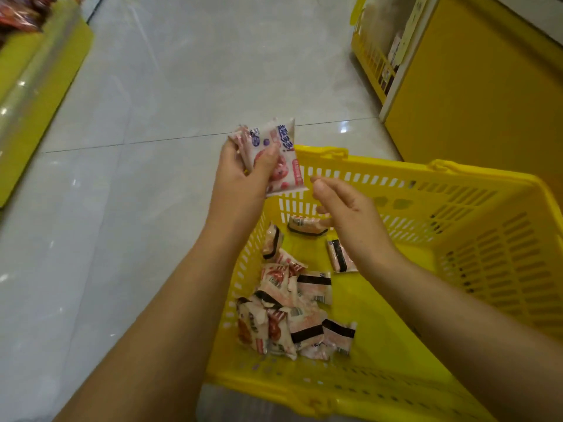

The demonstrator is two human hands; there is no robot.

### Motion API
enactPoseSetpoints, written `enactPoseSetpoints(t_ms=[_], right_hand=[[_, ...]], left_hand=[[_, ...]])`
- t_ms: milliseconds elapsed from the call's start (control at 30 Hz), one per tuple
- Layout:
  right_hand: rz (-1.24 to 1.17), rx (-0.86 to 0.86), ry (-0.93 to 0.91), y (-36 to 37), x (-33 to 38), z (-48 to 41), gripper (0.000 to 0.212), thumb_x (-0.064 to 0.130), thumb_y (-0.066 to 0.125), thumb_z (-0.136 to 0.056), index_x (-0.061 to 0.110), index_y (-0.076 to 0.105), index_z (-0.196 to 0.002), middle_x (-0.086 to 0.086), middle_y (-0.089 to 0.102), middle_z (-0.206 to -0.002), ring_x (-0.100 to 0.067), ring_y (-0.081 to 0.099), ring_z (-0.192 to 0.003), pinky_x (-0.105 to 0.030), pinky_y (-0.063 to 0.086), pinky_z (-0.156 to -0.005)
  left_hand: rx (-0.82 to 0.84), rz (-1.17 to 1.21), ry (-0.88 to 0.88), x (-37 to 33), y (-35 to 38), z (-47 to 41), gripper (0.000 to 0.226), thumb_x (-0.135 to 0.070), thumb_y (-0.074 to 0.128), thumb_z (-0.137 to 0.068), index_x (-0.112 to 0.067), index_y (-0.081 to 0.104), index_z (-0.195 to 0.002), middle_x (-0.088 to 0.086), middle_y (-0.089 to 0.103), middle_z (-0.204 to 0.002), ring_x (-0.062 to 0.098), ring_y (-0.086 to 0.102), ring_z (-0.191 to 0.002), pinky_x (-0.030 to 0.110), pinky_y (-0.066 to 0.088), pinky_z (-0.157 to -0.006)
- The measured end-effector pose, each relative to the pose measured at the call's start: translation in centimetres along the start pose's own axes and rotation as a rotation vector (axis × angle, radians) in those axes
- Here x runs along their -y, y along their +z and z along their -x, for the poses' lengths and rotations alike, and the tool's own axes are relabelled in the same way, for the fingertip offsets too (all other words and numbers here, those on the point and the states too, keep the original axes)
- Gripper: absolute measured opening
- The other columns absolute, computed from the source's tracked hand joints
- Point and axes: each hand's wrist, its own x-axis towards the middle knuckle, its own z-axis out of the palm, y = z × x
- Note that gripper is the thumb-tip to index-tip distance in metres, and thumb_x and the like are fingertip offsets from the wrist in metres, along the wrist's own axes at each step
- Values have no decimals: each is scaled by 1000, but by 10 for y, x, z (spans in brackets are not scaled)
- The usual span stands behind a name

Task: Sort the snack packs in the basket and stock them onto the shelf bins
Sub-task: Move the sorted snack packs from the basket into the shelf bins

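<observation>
Your left hand (243, 178) grips a small stack of snack packs (269, 150) above the far left corner of the yellow basket (457, 175). Your right hand (347, 208) hovers just beside it over the basket, fingers loosely curled and holding nothing. More loose packs (292, 315) lie along the basket's left side, on its floor.

Two hands: left hand (240, 178) and right hand (345, 205). At least three snack packs (275, 147) fanned in the left one. Roughly a dozen loose packs (304, 300) in the near basket (475, 174), too overlapped for an exact count. Two yellow baskets, counting the far basket (368, 53)
</observation>
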Motion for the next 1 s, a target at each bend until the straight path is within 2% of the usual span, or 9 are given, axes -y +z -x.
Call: enactPoseSetpoints(t_ms=[67, 133, 233, 400, 500, 600, 700, 867, 1000], right_hand=[[222, 254, 172, 5, -12, 11, 18, 44, 58, -90, 35, 58, -106, 4, 64, -105, -15, 64, -93, -26, 54, -77], [515, 585, 286, 16, -29, 27, 41, 51, 62, -85, 30, 55, -120, 6, 59, -116, -12, 62, -96, -18, 50, -72], [756, 771, 267, 35, -56, 47, 75, 64, 64, -77, 26, 42, -137, 3, 46, -137, -16, 52, -115, -30, 47, -89], [1014, 617, 135, 59, -74, 56, 79, 80, 57, -67, 27, 46, -124, 3, 53, -121, -20, 56, -104, -33, 48, -76], [1036, 598, 49, 69, -79, 58, 64, 70, 60, -73, 23, 46, -115, -1, 62, -107, -22, 60, -95, -33, 47, -71], [991, 665, 54, 68, -81, 52, 57, 53, 64, -80, 22, 44, -123, -5, 61, -112, -26, 60, -99, -32, 42, -69], [934, 689, 141, 47, -81, 35, 61, 39, 69, -81, 21, 43, -133, -5, 60, -122, -25, 59, -100, -31, 45, -71], [858, 517, 337, -32, -94, 10, 58, 34, 71, -83, 18, 45, -133, -6, 62, -121, -19, 64, -94, -33, 54, -73], [328, 337, 584, -84, -117, 1, 37, 24, 72, -84, 15, 55, -116, -2, 73, -93, -11, 72, -73, -23, 54, -56]], left_hand=[[-57, -30, 37, -6, -20, -5, 29, -24, 60, -93, -13, 51, -118, 4, 69, -111, 17, 71, -94, 35, 58, -78], [-80, -30, 42, -9, -33, -8, 26, -22, 61, -93, -17, 51, -116, 1, 69, -109, 15, 71, -94, 32, 57, -76], [-69, -40, 42, -7, -38, -6, 22, -20, 61, -93, -24, 52, -112, -2, 69, -107, 12, 71, -92, 28, 57, -72], [-35, -68, 30, 3, -29, 2, 20, -23, 62, -93, -28, 52, -109, 0, 70, -107, 12, 71, -90, 24, 56, -69], [-38, -97, 35, 7, -24, 3, 23, -24, 62, -92, -23, 53, -114, -1, 70, -107, 12, 71, -90, 23, 56, -68], [-37, -95, 31, 8, -22, 2, 28, -23, 63, -92, -22, 53, -118, -1, 70, -108, 12, 71, -90, 22, 57, -67], [-37, -89, 38, 8, -18, 1, 28, -21, 63, -92, -27, 52, -117, -3, 69, -106, 10, 71, -90, 19, 55, -66], [7, -76, 31, 14, -7, 2, 31, -19, 62, -93, -27, 50, -120, 0, 68, -111, 12, 70, -94, 24, 57, -72], [77, -65, 14, 24, 11, 4, 25, -15, 62, -92, -29, 54, -111, -2, 69, -109, 8, 69, -94, 19, 55, -71]])
